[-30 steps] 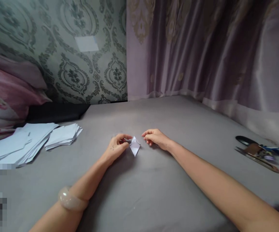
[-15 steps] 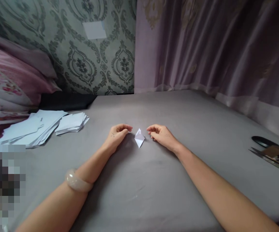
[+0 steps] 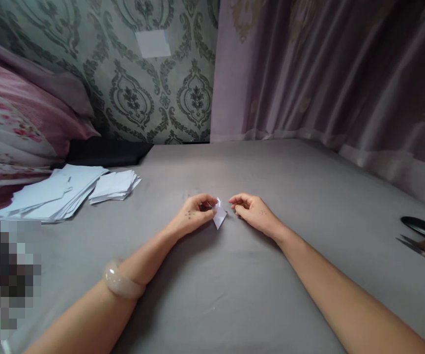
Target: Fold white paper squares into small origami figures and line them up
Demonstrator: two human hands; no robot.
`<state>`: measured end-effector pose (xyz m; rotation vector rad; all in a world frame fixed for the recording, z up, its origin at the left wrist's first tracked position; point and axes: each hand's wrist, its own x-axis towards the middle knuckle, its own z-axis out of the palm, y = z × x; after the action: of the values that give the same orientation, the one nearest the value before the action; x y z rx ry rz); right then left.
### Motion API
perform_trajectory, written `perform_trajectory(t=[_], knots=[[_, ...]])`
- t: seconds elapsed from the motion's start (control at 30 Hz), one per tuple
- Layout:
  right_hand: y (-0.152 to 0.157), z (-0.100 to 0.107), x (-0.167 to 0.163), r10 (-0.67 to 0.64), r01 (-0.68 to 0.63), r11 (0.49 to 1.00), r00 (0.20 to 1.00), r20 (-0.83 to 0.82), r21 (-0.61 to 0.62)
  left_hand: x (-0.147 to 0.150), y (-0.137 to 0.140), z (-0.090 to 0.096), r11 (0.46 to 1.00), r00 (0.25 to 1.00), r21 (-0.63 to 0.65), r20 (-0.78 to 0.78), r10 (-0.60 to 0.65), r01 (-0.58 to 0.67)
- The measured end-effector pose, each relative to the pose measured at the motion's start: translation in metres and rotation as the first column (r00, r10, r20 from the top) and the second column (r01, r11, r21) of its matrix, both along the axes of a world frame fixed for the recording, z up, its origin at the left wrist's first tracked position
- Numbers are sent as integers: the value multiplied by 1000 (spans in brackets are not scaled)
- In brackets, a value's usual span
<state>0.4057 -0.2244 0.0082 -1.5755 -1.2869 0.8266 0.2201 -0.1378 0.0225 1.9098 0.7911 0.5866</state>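
Observation:
A small folded white paper (image 3: 219, 218), diamond-shaped, stands out against the grey cloth in the middle. My left hand (image 3: 199, 212) has it by its left side, the thumb in front and the fingers at the upper edge, covering part of it. A pale bangle (image 3: 122, 281) circles my left wrist. Just right of the paper, my right hand (image 3: 251, 210) is apart from it, fingers loosely curved with a gap to the thumb and nothing between them.
Stacks of larger white sheets (image 3: 50, 194) and smaller white sheets (image 3: 114, 185) lie on the left, before a black folded item (image 3: 109, 151). Scissors (image 3: 420, 250) and a black oval object (image 3: 422, 226) are at the right edge. Curtains (image 3: 289, 73) hang behind.
My left hand has moved right and taken hold of the folded paper's left side. My right hand stays beside it, still apart. The view has shifted slightly.

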Motion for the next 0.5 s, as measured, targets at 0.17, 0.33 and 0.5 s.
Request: perform_trajectory(t=[0.17, 0.33, 0.5], knots=[[2, -4, 1, -7, 7, 1000, 1000, 25, 11, 3, 5, -10, 954, 993, 283, -100, -68, 94], [4, -7, -1, -22, 22, 1000, 999, -23, 19, 8, 6, -12, 949, 994, 302, -92, -61, 86], [-5, 15, -10, -117, 121, 993, 972, -202, 10, 8, -5, 4, 992, 991, -121, 134, -10, 26]])
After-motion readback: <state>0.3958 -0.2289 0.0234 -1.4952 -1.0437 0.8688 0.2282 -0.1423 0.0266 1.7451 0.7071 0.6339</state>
